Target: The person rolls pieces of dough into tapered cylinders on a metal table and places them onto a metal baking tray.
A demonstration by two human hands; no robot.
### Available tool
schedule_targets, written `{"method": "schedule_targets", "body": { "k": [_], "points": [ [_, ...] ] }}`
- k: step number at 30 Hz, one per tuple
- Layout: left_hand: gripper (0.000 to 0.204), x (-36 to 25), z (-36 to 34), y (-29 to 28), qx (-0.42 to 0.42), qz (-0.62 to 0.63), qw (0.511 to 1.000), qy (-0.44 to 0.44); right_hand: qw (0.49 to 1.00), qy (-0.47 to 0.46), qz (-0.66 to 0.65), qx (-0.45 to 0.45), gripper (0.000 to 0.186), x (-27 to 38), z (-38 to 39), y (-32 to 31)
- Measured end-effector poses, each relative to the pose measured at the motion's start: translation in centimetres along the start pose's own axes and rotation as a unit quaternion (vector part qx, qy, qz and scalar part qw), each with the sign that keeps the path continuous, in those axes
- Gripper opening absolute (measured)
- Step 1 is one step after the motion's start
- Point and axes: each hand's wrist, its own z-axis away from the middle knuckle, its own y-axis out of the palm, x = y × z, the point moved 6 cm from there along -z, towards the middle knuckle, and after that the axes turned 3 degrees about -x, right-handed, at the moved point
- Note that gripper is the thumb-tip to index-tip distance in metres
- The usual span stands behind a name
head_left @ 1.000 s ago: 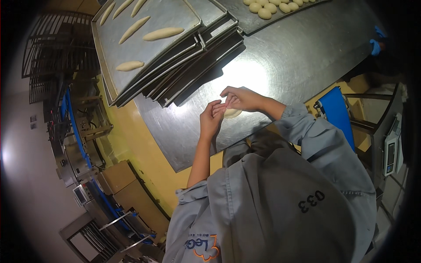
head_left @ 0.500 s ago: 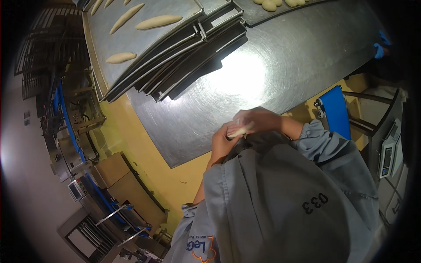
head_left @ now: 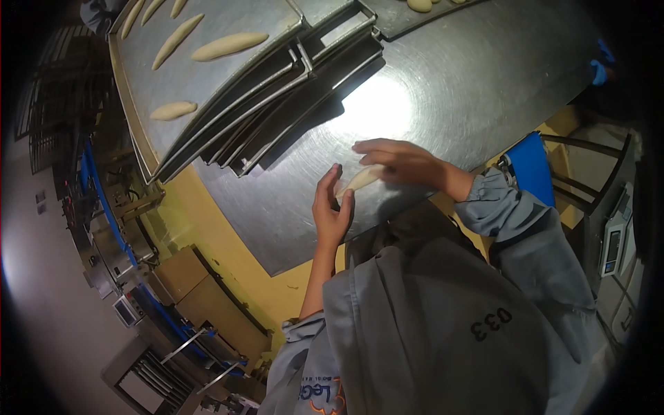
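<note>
A pale, elongated piece of dough [head_left: 363, 179] stretches between my two hands over the near part of the metal table. My left hand [head_left: 333, 204] has one end of it between thumb and fingers, the fingers pointing away from me. The other end goes in under my right hand [head_left: 408, 164], whose fingers reach out to the left and hide it. Whether the dough touches the tabletop, I cannot tell. Up at the far left, several long shaped dough pieces [head_left: 230, 46] lie apart from one another on a metal tray [head_left: 149, 72].
That tray tops a staggered stack of metal trays [head_left: 277, 117] on the metal table [head_left: 477, 90]. Rounded dough pieces [head_left: 419, 5] sit on another tray at the far edge. Blue-gloved fingers [head_left: 599, 72] of another person show far right. A blue conveyor belt [head_left: 531, 171] and a scale [head_left: 613, 242] stand at right.
My hands have moved away from my body, out over the table, and spread apart. More of the dough piece shows between them, and it looks longer.
</note>
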Motion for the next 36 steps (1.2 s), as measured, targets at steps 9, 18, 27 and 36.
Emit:
{"method": "schedule_targets", "body": {
  "k": [9, 18, 27, 36],
  "points": [
    [0.053, -2.0, -3.1, 0.6, 0.164, -0.382, 0.903, 0.112, 0.999, 0.010, 0.035, 0.033, 0.058, 0.0, 0.3, 0.3],
    [0.065, 1.9, -3.8, 0.7, 0.095, 0.162, 0.969, -0.158, 0.938, 0.169, -0.289, 0.091, 0.071, -2.8, -1.2, 2.5],
    [0.077, 1.6, 0.2, 1.8, 0.150, 0.113, 0.968, -0.166, 0.964, 0.119, -0.206, 0.116, 0.068, -0.5, 2.2, 3.1],
    [0.063, 1.0, 1.5, 1.6, 0.091, 0.005, 0.992, -0.091, 0.987, 0.095, -0.121, 0.053, 0.060, 0.1, 4.4, 3.1]
  ]
}}
